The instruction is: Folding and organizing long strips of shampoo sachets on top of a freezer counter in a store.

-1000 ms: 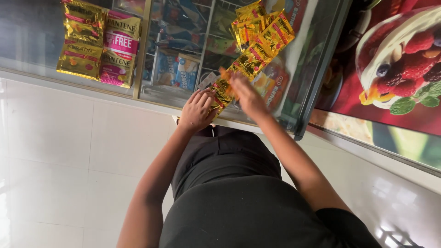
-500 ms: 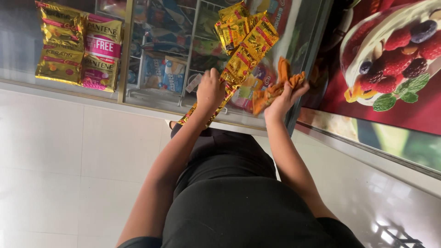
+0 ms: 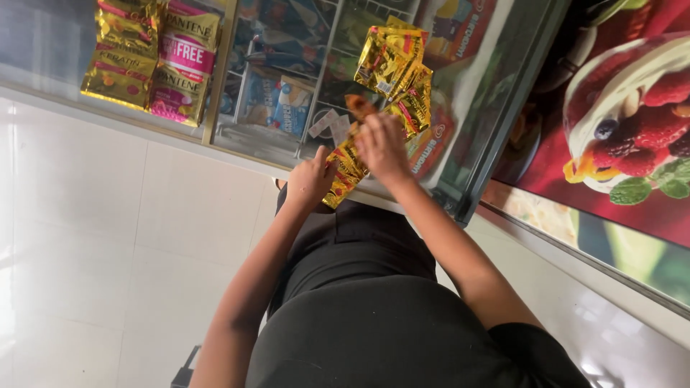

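A strip of gold sachets (image 3: 394, 61) with red marks runs from the upper middle down toward my hands, over a glass display case (image 3: 496, 136). My left hand (image 3: 310, 179) grips the strip's lower end (image 3: 343, 172). My right hand (image 3: 384, 147) is closed on the strip just above it, with an orange-brown piece (image 3: 359, 106) sticking out past its fingers. The two hands are close together, almost touching. My black top fills the lower middle.
Gold sachet packs (image 3: 122, 50) and pink ones (image 3: 180, 65) hang at the upper left. Blue and white packets (image 3: 284, 100) lie inside the case. A poster of a berry dessert (image 3: 632, 136) covers the right. White tiles (image 3: 108, 237) fill the left.
My right hand has come back from the right to the sachet strip, beside my left hand. The strip now hangs bunched higher up, and my left hand sits a little lower.
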